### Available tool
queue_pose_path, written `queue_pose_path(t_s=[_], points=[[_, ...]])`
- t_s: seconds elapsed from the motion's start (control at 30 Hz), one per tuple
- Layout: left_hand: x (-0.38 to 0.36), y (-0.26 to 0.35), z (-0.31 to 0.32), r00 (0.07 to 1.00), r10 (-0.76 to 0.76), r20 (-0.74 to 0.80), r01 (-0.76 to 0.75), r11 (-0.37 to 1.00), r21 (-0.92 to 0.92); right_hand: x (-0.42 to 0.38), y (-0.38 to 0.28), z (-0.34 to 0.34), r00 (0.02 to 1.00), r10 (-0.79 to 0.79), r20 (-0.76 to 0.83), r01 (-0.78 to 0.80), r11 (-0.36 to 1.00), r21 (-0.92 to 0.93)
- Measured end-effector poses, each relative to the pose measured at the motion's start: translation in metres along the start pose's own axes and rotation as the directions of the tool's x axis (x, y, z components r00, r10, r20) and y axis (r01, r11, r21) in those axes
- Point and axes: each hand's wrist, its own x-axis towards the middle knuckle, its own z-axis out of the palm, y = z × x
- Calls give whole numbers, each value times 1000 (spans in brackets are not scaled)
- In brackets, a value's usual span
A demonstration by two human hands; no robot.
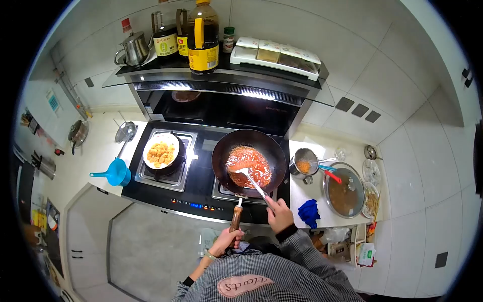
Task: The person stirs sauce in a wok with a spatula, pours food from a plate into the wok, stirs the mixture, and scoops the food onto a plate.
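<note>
A dark wok (276, 151) sits on the right burner, with bubbling red sauce (254, 160) spread over its bottom. My left hand (227, 240) is closed around the wok's wooden handle (235, 219). In my right hand (279, 215) is the handle of a spatula (255, 185), gripped between closed fingers. The spatula's pale head rests in the sauce near the wok's middle. On the left burner stands a white bowl (147, 150) of golden fried pieces (161, 154), apart from both hands.
To the left lie a blue ladle-like scoop (116, 172) and a strainer (126, 132). Right of the stove are a metal pot (301, 168), a blue cloth (309, 213) and a glass-lidded pan (343, 189). Sauce bottles (204, 58) and a seasoning box (275, 53) line the shelf above.
</note>
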Motion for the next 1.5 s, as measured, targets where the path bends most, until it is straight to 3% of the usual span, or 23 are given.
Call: queue_pose_path(t_s=[0.17, 0.33, 0.43, 0.47, 0.53, 0.6, 0.7, 0.73, 0.8, 0.87, 0.93, 0.97, 1.0, 1.07, 1.13, 1.2, 1.23, 1.27, 1.3, 1.37, 1.4, 1.47, 1.5], points=[[-4, 5, 3, 1000, -5, -24, 5, 1000, 23, 14, 27, 20, 996, 39, -78, -45, 996, -73], [-4, 3, 2, 1000, 5, -16, -5, 1000, 17, -8, 45, 11, 999, 28, 35, -34, 987, 160], [-5, 5, 2, 1000, -4, -28, 5, 1000, 30, -7, 96, 16, 951, 308, -22, -285, 904, 318], [-3, 3, 0, 1000, -6, -30, 7, 1000, 31, -3, 112, 7, 957, 265, -123, -245, 957, 153], [3, -4, -6, 1000, -7, -19, 9, 993, 116, -7, 176, 18, 882, 444, -157, -468, 863, -188], [-3, 0, -4, 1000, -5, 15, 5, 1000, 11, -11, 188, 18, 717, 665, -211, -694, 649, -313], [-6, -1, -13, 994, 42, 99, -27, 988, -153, -44, 208, 51, 721, 658, -215, -687, 639, -347], [-4, -6, -19, 985, 82, 153, -49, 977, -208, -51, 211, 61, 752, 615, -237, -657, 668, -350], [5, -24, -38, 987, 62, 147, -29, 976, -217, -65, 217, 72, 833, 551, -48, -548, 811, -205], [18, -46, -52, 999, 31, 9, -31, 999, 25, -74, 197, 75, 895, 374, 242, -418, 893, 166], [34, -81, -65, 1000, 0, 28, -2, 999, 46, -81, 147, 85, 799, 336, 499, -559, 720, 411], [36, -100, -61, 991, 131, -25, -130, 991, 13, -76, 105, 73, 809, 149, 569, -462, 759, 458], [42, -106, -60, 987, 155, -34, -158, 975, -154, -71, 68, 63, 782, -45, 622, -366, 775, 516], [53, -109, -61, 993, 119, 22, -84, 805, -588, -73, 44, 73, 599, -253, 759, -601, 485, 636], [32, -68, -46, 941, 162, -296, -195, 977, -87, -79, 52, 85, 633, -179, 753, -589, 520, 619], [23, -34, -58, 720, 547, -426, -461, 837, 294, -93, 77, 96, 653, -7, 757, -658, 489, 573], [33, -23, -79, 625, 647, -437, -480, 760, 439, -92, 76, 84, 622, 98, 777, -692, 533, 487], [31, 12, -83, 525, 739, -423, -479, 667, 571, -99, 83, 82, 606, 157, 780, -741, 469, 481], [12, 67, -65, 526, 738, -423, -513, 672, 535, -107, 84, 79, 585, 217, 781, -778, 421, 466], [47, 125, -101, 389, 883, -261, -500, 441, 745, -121, 87, 79, 545, 313, 778, -826, 358, 435], [57, 163, -103, 368, 910, -190, -556, 379, 740, -132, 91, 83, 526, 351, 775, -842, 343, 416], [81, 231, -106, 479, 869, -122, -547, 404, 733, -150, 92, 90, 480, 410, 776, -875, 290, 388], [117, 251, -125, 400, 916, 22, -506, 201, 839, -157, 92, 92, 447, 431, 784, -893, 269, 361]])
